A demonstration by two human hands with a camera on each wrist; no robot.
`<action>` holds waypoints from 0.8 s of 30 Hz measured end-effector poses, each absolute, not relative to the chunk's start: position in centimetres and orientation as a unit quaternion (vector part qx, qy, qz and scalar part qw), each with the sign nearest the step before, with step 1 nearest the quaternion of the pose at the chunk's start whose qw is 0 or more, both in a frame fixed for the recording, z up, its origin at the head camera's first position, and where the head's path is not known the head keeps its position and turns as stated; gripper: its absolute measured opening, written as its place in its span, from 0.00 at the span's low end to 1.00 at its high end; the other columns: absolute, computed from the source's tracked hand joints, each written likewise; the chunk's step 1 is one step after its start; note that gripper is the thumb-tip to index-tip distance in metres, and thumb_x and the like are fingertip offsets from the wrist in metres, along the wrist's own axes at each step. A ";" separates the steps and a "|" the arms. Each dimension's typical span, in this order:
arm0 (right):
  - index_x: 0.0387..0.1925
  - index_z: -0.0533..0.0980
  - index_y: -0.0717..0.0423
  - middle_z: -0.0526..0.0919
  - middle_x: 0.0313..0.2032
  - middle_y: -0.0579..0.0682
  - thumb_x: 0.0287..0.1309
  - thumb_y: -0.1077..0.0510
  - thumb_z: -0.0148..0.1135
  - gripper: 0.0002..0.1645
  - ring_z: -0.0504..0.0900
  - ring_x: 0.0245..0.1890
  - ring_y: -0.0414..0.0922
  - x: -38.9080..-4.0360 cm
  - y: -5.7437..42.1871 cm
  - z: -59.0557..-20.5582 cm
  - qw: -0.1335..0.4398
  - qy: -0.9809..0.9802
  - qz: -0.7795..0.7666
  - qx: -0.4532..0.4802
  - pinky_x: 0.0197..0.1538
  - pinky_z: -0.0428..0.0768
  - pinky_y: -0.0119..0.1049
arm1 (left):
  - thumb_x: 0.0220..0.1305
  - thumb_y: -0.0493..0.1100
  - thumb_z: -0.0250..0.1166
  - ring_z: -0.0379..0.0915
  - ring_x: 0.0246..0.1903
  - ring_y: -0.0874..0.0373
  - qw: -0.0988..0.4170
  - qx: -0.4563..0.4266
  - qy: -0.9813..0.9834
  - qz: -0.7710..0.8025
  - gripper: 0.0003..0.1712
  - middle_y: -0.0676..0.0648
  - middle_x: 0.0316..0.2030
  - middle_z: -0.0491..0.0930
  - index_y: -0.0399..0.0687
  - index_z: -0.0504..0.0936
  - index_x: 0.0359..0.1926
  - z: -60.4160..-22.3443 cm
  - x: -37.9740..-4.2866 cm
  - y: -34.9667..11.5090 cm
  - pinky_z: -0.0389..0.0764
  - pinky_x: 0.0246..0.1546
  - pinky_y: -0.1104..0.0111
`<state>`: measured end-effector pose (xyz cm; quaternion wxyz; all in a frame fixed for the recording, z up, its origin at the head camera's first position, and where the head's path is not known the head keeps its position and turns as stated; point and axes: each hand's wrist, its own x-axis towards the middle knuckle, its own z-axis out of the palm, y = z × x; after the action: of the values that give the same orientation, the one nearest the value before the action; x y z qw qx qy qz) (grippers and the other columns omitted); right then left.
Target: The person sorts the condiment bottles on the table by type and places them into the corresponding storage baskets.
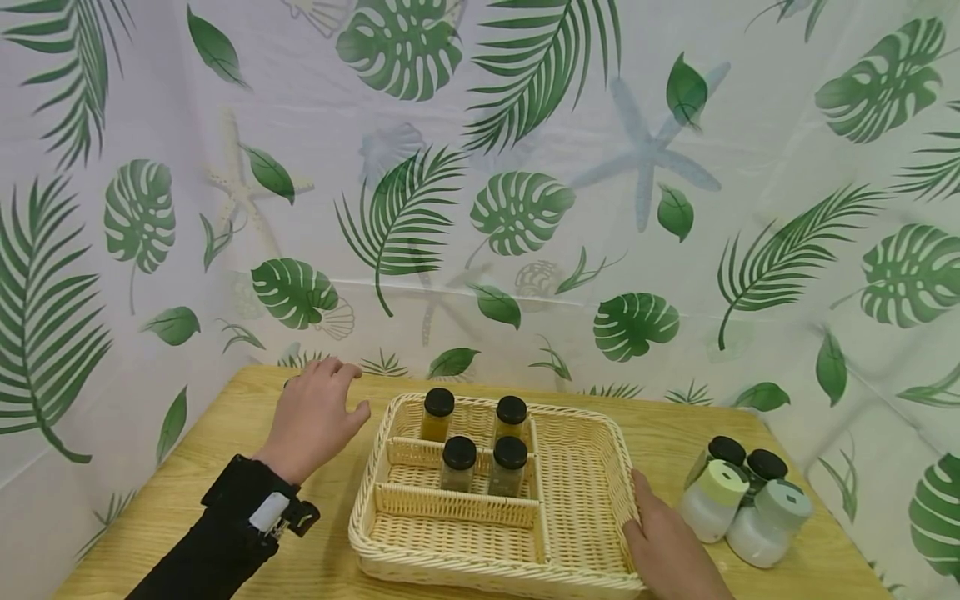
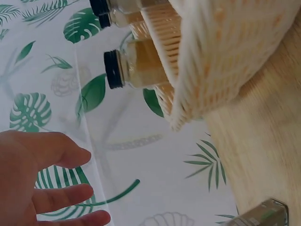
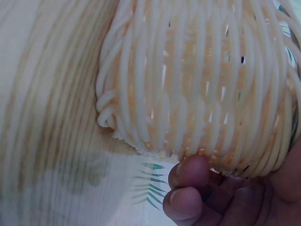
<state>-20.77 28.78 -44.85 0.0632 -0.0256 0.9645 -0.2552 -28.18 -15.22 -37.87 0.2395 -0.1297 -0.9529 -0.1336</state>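
A pale woven basket (image 1: 585, 467) with divided compartments stands on the table. Two small glass jars with black lids, one holding something yellowish (image 1: 436, 425), are in its back left compartment. Two more black-lidded jars (image 1: 457, 475) stand in the compartment in front of it. My right hand (image 1: 671, 542) grips the basket's right side, its fingers (image 3: 190, 172) curled against the weave in the right wrist view. To the left of the basket, my left hand (image 1: 318, 417) hovers apart from it, holding nothing. Its thumb and fingers (image 2: 63, 200) are spread in the left wrist view.
Right of the basket stand two black-lidded jars (image 1: 765, 465), a yellow-topped white shaker (image 1: 708, 508) and a pale-green-topped one (image 1: 765, 525). A clear container (image 2: 265, 214) shows at the left wrist view's lower edge. Leaf-patterned sheeting (image 1: 525, 275) hangs behind the wooden table (image 1: 300, 533).
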 end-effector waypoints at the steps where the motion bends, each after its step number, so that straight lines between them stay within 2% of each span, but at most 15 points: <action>1: 0.76 0.44 0.73 0.62 0.70 0.73 0.71 0.61 0.45 0.40 0.68 0.68 0.67 -20.8 28.8 -44.9 0.063 0.965 -0.255 -0.026 0.63 0.71 0.62 | 0.61 0.45 0.68 0.75 0.52 0.37 0.234 -0.126 -0.955 -0.135 0.22 0.35 0.50 0.80 0.37 0.82 0.53 -38.0 -28.3 -15.4 0.77 0.48 0.44; 6: 0.76 0.44 0.74 0.62 0.71 0.73 0.71 0.61 0.45 0.40 0.67 0.69 0.66 -20.8 28.9 -45.0 0.059 0.965 -0.255 -0.030 0.63 0.71 0.61 | 0.61 0.46 0.68 0.72 0.58 0.34 0.219 -0.106 -0.961 -0.128 0.26 0.32 0.56 0.77 0.36 0.80 0.57 -38.4 -28.7 -16.4 0.74 0.51 0.40; 13: 0.75 0.44 0.74 0.62 0.70 0.74 0.71 0.61 0.46 0.40 0.68 0.68 0.66 -20.8 28.9 -44.9 0.056 0.965 -0.254 -0.031 0.63 0.71 0.61 | 0.61 0.45 0.68 0.71 0.58 0.32 0.217 -0.091 -0.965 -0.119 0.28 0.30 0.56 0.77 0.35 0.79 0.59 -39.2 -29.1 -17.4 0.73 0.48 0.39; 24: 0.76 0.44 0.74 0.62 0.70 0.73 0.71 0.60 0.45 0.40 0.67 0.69 0.66 -20.8 28.9 -44.9 0.061 0.963 -0.259 -0.031 0.64 0.71 0.61 | 0.61 0.45 0.68 0.66 0.61 0.28 0.207 -0.059 -0.971 -0.103 0.31 0.25 0.60 0.71 0.34 0.75 0.62 -40.9 -30.3 -18.6 0.68 0.51 0.35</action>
<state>-20.77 28.87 -44.90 0.0615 -0.0308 0.9633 -0.2593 -30.34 -18.62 -40.88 0.2066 -0.0591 -0.9712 -0.1031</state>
